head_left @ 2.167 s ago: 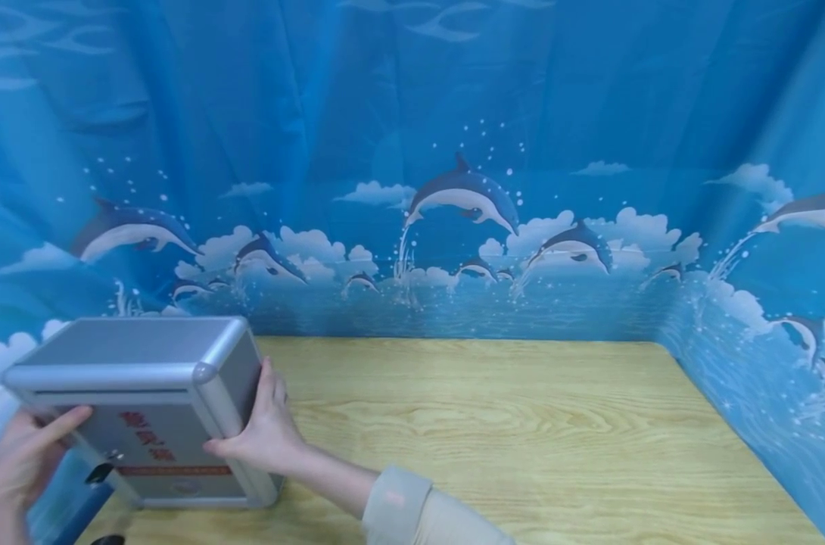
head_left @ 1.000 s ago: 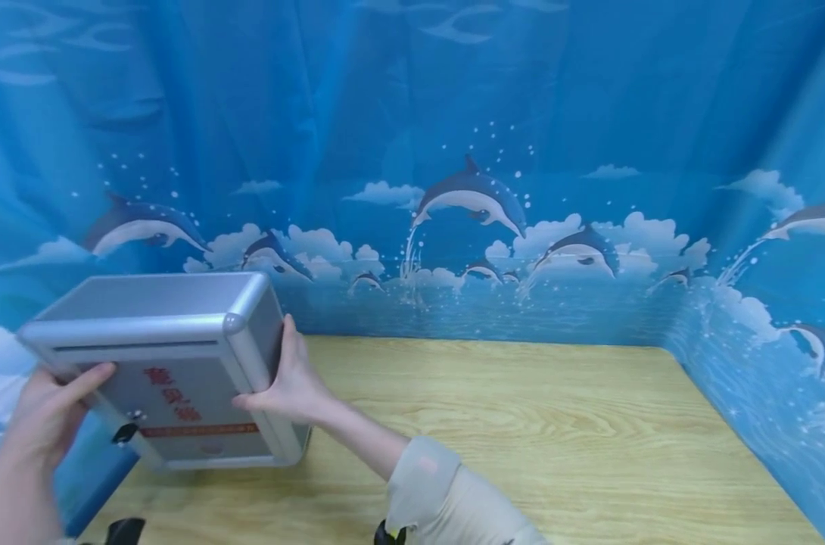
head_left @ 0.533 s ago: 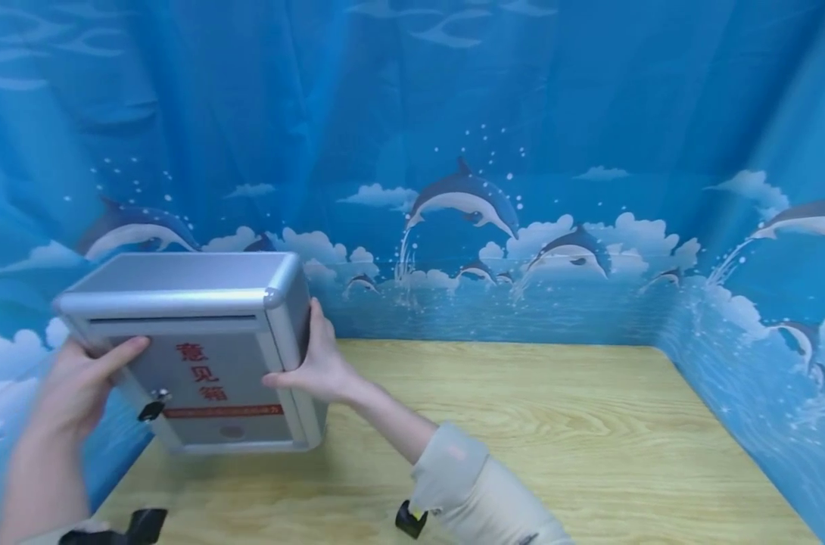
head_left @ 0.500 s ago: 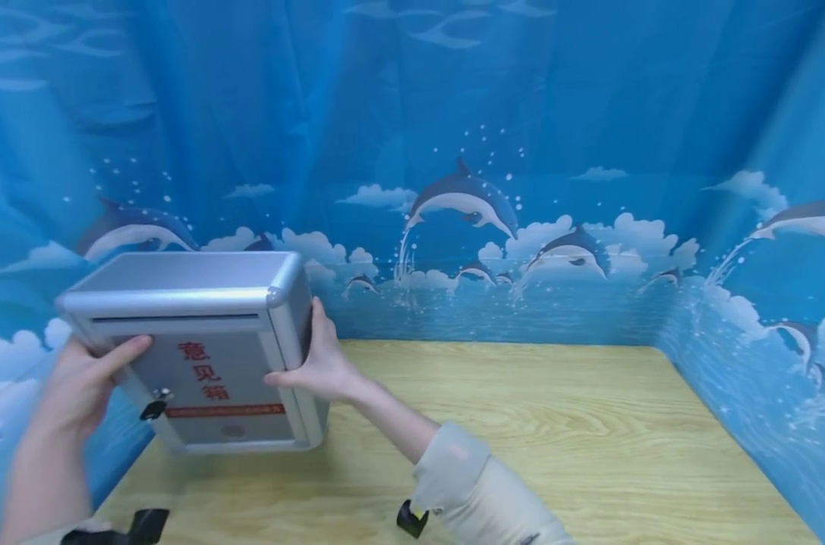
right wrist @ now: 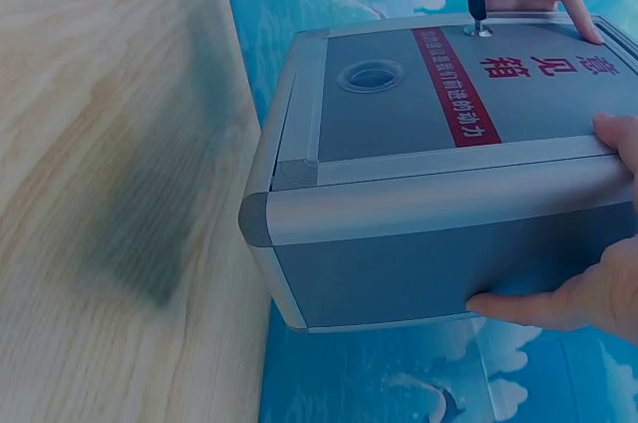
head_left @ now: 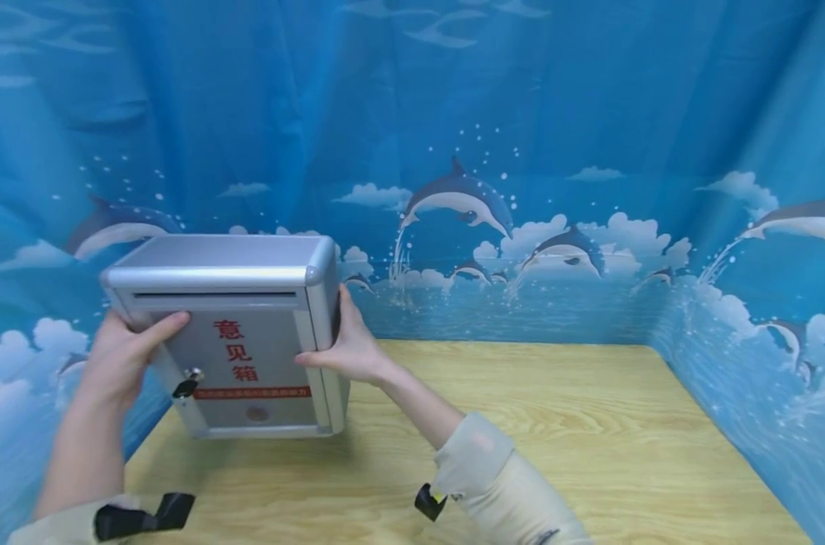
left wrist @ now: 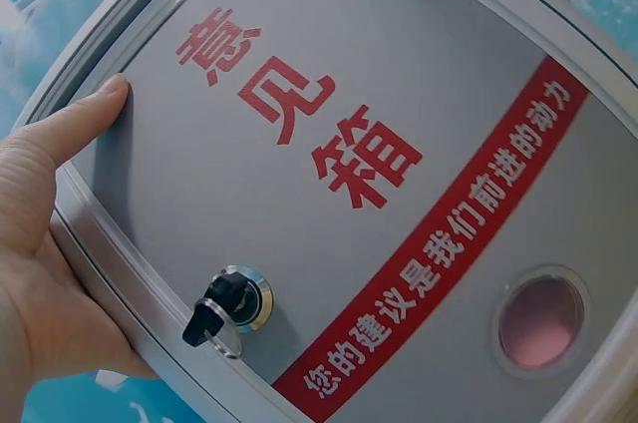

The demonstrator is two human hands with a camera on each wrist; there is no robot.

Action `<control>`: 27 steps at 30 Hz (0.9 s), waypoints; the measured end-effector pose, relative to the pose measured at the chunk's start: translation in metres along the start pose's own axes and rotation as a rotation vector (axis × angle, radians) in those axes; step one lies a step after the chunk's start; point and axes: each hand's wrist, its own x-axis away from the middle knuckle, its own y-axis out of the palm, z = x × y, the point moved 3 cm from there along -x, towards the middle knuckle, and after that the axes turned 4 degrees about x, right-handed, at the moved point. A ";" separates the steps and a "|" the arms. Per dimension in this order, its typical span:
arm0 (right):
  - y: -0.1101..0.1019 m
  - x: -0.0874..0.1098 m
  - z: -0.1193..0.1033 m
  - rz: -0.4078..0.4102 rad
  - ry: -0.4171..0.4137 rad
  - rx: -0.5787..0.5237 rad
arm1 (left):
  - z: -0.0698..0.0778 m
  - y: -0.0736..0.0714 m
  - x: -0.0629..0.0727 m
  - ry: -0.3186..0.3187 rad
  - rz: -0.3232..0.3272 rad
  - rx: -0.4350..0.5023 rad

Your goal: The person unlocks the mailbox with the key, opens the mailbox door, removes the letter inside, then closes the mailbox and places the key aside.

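Note:
A silver metal suggestion box [head_left: 276,341] with red lettering hangs tilted above the table's left part, its shadow on the wood beneath. My left hand [head_left: 119,359] grips its left side, thumb on the front face and fingers partly hidden behind the edge. On the opposite side, my right hand [head_left: 351,341] holds the box with thumb at the front edge and fingers along the side panel. A narrow slot [head_left: 215,294] runs across the upper front. A black-headed key [left wrist: 221,305] sits in the lock, and a round window [left wrist: 541,323] shows low on the front.
The wood-grain table [head_left: 555,424] extends to the right and toward me. Blue dolphin-print curtain [head_left: 453,91] encloses the back and both sides. Black straps [head_left: 143,516] are at the left sleeve, and a black piece [head_left: 429,501] sits beside the right cuff.
Both hands have carried the box up and to the right from the table's left edge. Its front has come more fully into view. The grip looks the same throughout.

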 end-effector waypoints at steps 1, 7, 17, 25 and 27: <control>-0.002 0.000 0.001 -0.004 -0.001 -0.004 | 0.001 0.002 0.000 -0.001 0.000 -0.004; -0.017 0.002 0.009 -0.013 0.044 -0.002 | 0.003 0.019 -0.001 -0.044 0.002 -0.007; -0.050 0.018 0.030 -0.021 0.182 0.004 | 0.004 0.058 -0.007 -0.053 0.024 0.006; -0.079 0.034 0.045 -0.001 0.195 -0.020 | 0.005 0.093 -0.011 -0.079 0.017 0.025; -0.085 0.038 0.047 0.010 0.190 -0.006 | 0.005 0.100 -0.012 -0.088 0.019 0.029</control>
